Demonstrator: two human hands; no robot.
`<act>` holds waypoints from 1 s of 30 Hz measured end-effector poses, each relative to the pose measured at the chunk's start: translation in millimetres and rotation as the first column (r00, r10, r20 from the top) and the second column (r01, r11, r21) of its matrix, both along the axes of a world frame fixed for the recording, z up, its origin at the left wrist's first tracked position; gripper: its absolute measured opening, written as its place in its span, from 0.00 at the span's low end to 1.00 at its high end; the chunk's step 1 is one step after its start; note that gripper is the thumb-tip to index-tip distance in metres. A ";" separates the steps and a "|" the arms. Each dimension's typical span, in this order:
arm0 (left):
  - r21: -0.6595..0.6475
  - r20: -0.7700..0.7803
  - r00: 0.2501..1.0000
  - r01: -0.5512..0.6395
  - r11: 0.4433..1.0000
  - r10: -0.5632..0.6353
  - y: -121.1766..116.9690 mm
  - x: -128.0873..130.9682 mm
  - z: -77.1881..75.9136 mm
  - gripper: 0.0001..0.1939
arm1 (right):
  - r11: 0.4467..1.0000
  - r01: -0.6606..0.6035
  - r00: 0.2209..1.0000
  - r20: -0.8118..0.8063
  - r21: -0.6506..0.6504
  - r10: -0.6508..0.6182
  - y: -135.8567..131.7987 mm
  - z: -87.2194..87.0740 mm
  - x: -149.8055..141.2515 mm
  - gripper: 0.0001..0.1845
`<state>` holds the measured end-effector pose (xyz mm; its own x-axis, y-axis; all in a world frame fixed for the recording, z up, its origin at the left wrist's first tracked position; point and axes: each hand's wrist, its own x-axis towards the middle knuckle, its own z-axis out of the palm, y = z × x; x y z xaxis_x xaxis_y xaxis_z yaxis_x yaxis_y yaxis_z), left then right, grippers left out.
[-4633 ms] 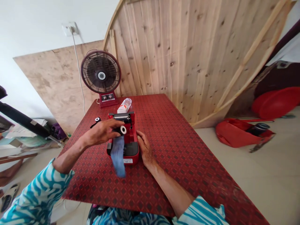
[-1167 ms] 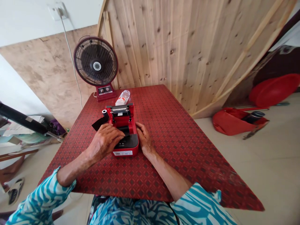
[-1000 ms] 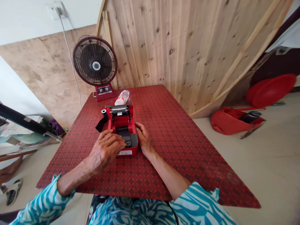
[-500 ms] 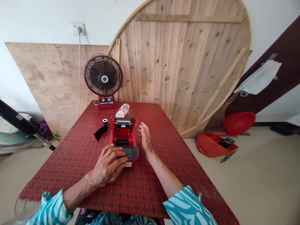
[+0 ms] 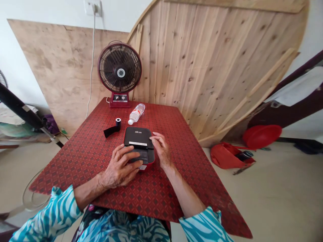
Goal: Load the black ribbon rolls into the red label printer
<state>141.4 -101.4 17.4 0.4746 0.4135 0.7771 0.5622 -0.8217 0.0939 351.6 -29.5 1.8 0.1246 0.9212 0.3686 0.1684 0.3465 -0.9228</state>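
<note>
A small red-and-black printer (image 5: pixel 138 135) sits on the table with its black lid down. A dark strip (image 5: pixel 144 155) lies across its front part. My left hand (image 5: pixel 123 164) rests on that strip and the printer's front, fingers stretched out and lying flat. At the lid's right edge is my right hand (image 5: pixel 163 149), its fingertips touching the side and its fingers loosely apart. Left of the printer a small roll of black tape (image 5: pixel 117 125) stands on end, its loose tail spread on the table. What lies under the lid is hidden.
Behind the printer a clear plastic bottle (image 5: pixel 137 113) lies on its side. A dark red fan (image 5: pixel 120 72) stands at the table's (image 5: pixel 96 154) far left corner. Wooden boards (image 5: pixel 191 67) lean on the wall. A red bag (image 5: pixel 225 156) lies on the floor to the right.
The printer's lid, upright before, has come down flat. My right hand has moved from beside the printer onto the lid's edge. My left hand stays on the front. The view has shifted.
</note>
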 end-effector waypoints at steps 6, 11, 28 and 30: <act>-0.391 0.372 0.918 0.017 0.920 0.141 22.9 -6.8 6.9 0.15 | 0.999 0.010 0.992 -0.125 -0.040 -0.015 -3.8 -10.1 -8.1 0.11; -0.760 0.567 0.739 0.297 0.579 0.364 53.7 -6.1 6.4 0.28 | 0.995 -0.010 0.980 -0.196 -0.094 -0.008 -2.8 -10.0 -9.6 0.11; -0.636 0.771 0.537 0.677 0.371 0.342 44.9 -0.3 -14.9 0.30 | 0.989 0.012 0.985 -0.170 -0.150 -0.038 -14.0 -28.7 -14.5 0.23; -0.575 0.815 0.471 0.734 0.361 0.339 42.8 -1.0 -18.9 0.30 | 0.981 0.019 0.981 -0.187 -0.194 -0.056 -15.4 -34.7 -15.7 0.25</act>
